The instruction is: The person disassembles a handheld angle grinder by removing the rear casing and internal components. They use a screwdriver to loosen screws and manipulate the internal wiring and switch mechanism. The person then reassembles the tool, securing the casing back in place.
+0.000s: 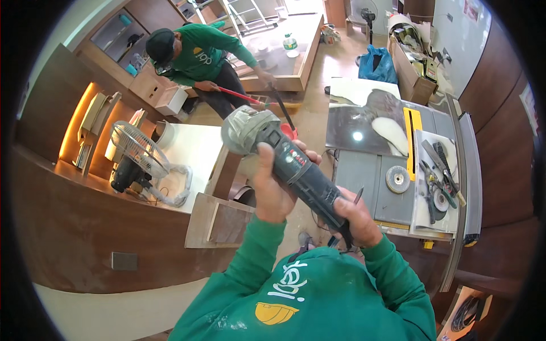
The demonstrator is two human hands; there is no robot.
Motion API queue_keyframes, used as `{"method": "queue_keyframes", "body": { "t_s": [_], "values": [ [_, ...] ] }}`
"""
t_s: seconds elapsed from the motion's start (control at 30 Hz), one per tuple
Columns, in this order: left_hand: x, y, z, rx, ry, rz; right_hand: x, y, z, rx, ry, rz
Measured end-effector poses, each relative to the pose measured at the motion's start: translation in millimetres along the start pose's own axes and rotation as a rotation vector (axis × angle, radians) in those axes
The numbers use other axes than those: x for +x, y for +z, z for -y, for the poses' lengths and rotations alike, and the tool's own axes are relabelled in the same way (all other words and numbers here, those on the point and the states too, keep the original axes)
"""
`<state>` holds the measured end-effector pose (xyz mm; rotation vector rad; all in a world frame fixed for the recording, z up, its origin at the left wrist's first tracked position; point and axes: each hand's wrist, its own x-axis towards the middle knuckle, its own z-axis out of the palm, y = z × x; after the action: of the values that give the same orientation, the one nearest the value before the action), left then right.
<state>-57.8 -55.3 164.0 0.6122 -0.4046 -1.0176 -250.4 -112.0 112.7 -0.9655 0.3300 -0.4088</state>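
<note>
The person holds an angle grinder in both hands in front of the chest, its head toward the far left and its tail toward the near right. The left hand grips the body just behind the head: the thumb lies along the left side, and fingertips curl round from below on the right. The right hand is closed on the tail end, thumb on top; its other fingers are mostly hidden, so their exact set cannot be told.

To the right stands a grey table saw with a yellow fence. A round abrasive disc lies on its top, left of a pale board heaped with hand tools, pliers among them. Farther off, a glossy dark panel bears a pale, sole-shaped piece. Beyond it are a blue plastic bag and, to its right, a filled cardboard box.

To the left, a fan stands by a white tabletop. On the far left, a co-worker in a green top and dark cap leans forward, one hand on a red stick, the other on a dark pole.
</note>
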Motion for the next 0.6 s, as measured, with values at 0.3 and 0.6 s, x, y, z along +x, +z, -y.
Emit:
{"method": "queue_keyframes", "body": {
  "t_s": [0.3,0.6],
  "values": [
    [51.1,-15.6,-0.9,0.159,-0.041,-0.215,31.5,-3.4,-31.1,0.848,0.244,0.364],
    [21.1,14.6,-0.4,0.451,0.109,-0.188,19.6,-15.0,-19.4,-0.088,-0.027,0.087]
  ]
}}
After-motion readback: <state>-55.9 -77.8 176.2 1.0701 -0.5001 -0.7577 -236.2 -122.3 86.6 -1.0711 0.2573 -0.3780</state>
